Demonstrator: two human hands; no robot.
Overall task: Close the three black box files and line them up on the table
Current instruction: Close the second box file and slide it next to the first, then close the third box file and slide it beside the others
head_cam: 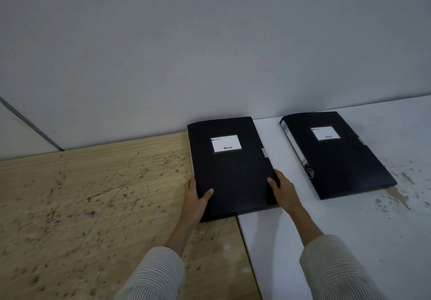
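Two black box files lie flat and closed, each with a white label on its lid. The left box file straddles the seam between the wooden surface and the white table. My left hand grips its near left edge, thumb on the lid. My right hand holds its near right edge. The right box file lies apart on the white table, angled, with nothing touching it. No third file is in view.
A scratched wooden board fills the left. A white table with worn paint patches fills the right. A plain grey wall runs right behind both files.
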